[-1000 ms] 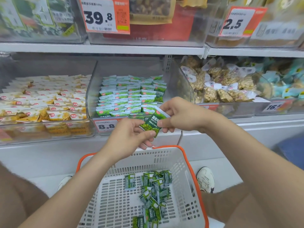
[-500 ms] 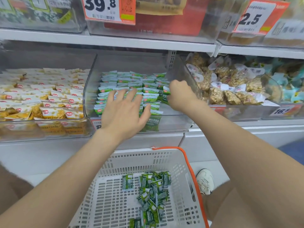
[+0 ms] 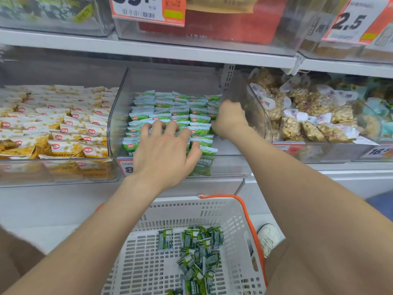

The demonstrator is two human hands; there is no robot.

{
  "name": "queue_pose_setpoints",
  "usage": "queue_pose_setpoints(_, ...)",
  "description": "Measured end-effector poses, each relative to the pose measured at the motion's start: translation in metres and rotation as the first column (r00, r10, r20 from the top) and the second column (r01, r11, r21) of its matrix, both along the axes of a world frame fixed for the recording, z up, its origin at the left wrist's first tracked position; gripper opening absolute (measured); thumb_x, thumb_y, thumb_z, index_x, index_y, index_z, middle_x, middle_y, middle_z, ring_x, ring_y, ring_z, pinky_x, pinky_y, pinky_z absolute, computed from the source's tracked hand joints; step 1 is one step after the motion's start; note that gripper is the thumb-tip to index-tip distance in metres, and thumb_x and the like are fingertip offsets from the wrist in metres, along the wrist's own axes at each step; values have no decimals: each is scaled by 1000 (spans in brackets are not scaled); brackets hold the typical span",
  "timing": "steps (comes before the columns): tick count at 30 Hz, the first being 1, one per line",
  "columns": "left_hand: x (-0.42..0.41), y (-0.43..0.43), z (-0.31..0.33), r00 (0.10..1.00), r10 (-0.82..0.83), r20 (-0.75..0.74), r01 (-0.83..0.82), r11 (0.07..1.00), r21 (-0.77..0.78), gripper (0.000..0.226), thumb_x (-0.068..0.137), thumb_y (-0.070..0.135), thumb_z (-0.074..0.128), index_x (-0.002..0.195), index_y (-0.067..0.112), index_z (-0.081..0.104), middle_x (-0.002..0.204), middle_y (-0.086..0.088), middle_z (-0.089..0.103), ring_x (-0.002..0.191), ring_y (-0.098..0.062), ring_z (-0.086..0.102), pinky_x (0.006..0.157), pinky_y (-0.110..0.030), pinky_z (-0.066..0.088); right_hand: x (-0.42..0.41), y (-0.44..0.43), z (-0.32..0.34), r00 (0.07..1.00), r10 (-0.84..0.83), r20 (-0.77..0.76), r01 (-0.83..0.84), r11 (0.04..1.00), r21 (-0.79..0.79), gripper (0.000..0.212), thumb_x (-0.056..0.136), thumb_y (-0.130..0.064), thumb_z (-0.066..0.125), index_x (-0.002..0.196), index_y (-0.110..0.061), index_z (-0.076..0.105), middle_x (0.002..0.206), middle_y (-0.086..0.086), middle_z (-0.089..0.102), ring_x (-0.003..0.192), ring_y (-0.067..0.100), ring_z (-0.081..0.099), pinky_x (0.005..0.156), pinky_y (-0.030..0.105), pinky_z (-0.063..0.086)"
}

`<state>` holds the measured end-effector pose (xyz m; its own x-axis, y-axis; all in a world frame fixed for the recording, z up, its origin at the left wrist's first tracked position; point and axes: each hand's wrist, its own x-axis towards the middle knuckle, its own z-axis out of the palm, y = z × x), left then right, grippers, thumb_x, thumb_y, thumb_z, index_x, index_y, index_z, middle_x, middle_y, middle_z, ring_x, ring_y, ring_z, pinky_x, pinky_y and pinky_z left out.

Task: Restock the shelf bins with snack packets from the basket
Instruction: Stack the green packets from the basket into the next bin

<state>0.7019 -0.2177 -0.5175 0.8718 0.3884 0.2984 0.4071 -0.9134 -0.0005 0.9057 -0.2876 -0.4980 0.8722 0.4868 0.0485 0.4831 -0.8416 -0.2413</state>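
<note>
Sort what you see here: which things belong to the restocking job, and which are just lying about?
Part of the job: shelved green packets, middle bin, white basket, loose green packets, left hand, right hand.
Just lying about: yellow packets, nut bags, price tag, white shoe.

A clear shelf bin holds green-and-white snack packets in tidy overlapping rows, running from under the left hand across to the right hand. One front packet stands upright by the left thumb (its print partly covered). Below both wrists, the white orange-rimmed basket holds a loose heap of packets.
</note>
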Motion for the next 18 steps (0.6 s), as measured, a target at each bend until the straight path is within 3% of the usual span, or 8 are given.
queue_pose_setpoints(5,-4,5,1,993,-63,95,71,994,-77,50,101,60,27,129,36,61,126,5,60,118,-27,50,101,-49,36,-14,-17,19,989,124,-81,-126,992,-15,14,89,-2,57,80,-8,47,82,12,46,79,34,52,55,31,43)
queue_pose_setpoints(7,-6,5,2,982,-100,159,118,987,-106,45,101,62,32,126,38,61,124,8,61,118,-25,51,102,-48,36,-27,-31,28,987,159,1,-159,986,49,3,88,-4,55,86,-6,56,83,16,49,76,37,52,63,37,50)
queue_pose_setpoints(9,-8,4,4,959,-126,253,159,981,-114,36,101,60,42,119,37,63,119,10,62,116,-24,53,101,-47,37,-51,-46,38,968,215,126,-231,965,124,16,88,-11,51,97,-9,63,86,16,59,77,40,58,72,43,57)
queue_pose_setpoints(12,-9,-1,4,885,-216,413,249,968,-29,21,98,42,62,113,27,68,113,4,63,111,-28,55,93,-46,40,-100,-70,56,896,385,223,-425,889,170,20,80,-27,44,86,-22,63,77,5,67,77,35,63,66,39,54)
queue_pose_setpoints(15,-15,-16,-1,738,-295,606,300,949,96,10,91,7,70,101,9,72,105,-11,62,93,-36,53,79,-44,42,-136,-92,54,848,513,135,-512,858,-47,18,78,-28,48,71,-16,58,68,5,54,73,34,53,58,32,41)
queue_pose_setpoints(18,-28,-34,-22,650,-334,682,317,936,156,9,89,-3,65,86,4,69,85,-11,59,77,-33,55,63,-40,45,-146,-110,24,797,585,-151,-601,740,-302,14,84,-25,55,85,-15,66,75,5,50,79,35,59,64,34,51)
